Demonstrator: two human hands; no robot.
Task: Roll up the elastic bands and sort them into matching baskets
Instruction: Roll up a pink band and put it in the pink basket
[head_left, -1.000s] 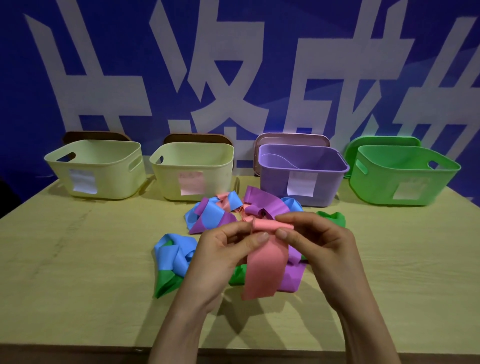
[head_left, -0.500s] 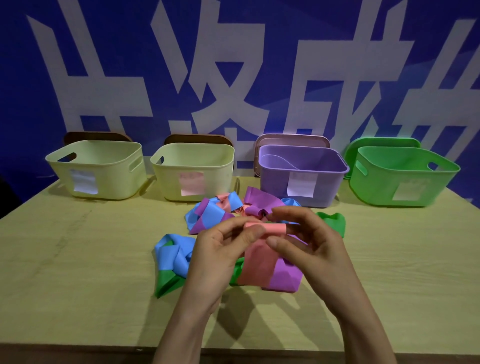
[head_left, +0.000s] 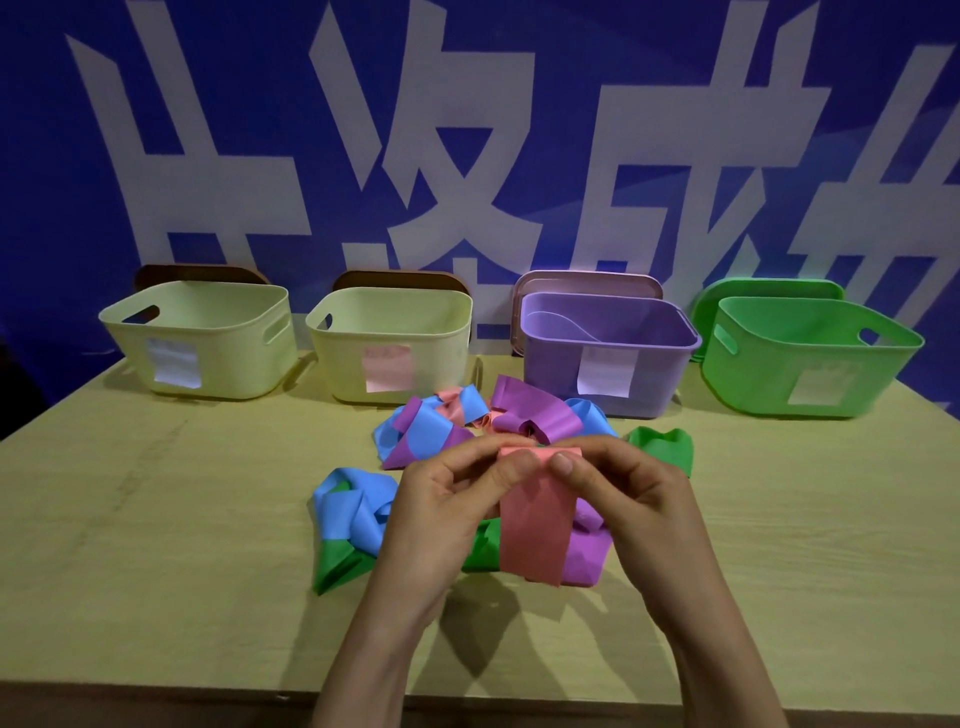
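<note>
I work at a pale wooden table (head_left: 156, 545) that fills the lower half of the frame. Behind it hangs a blue banner (head_left: 467, 156) with large white characters. Four baskets stand in a row along the far edge of the table: a cream basket (head_left: 218, 312) at the left, a second cream basket (head_left: 441, 332) beside it, a purple basket (head_left: 550, 364) right of centre, and a green basket (head_left: 753, 374) at the far right. Each has a paper label on its front wall.

A loose heap of bands (head_left: 436, 431) in blue, purple, pink and green lies in the middle of the table, in front of the two middle baskets. A blue and green tangle (head_left: 353, 514) lies just left of my left wrist.

My left hand (head_left: 441, 509) and right hand (head_left: 639, 499) meet at the centre of the frame, above the heap. Both pinch the top edge of a pink band (head_left: 535, 525) between thumb and fingers, thumbs side by side on its near face. The top edge looks folded over. The rest of the pink band hangs straight down between my hands, over purple and green bands beneath.
</note>
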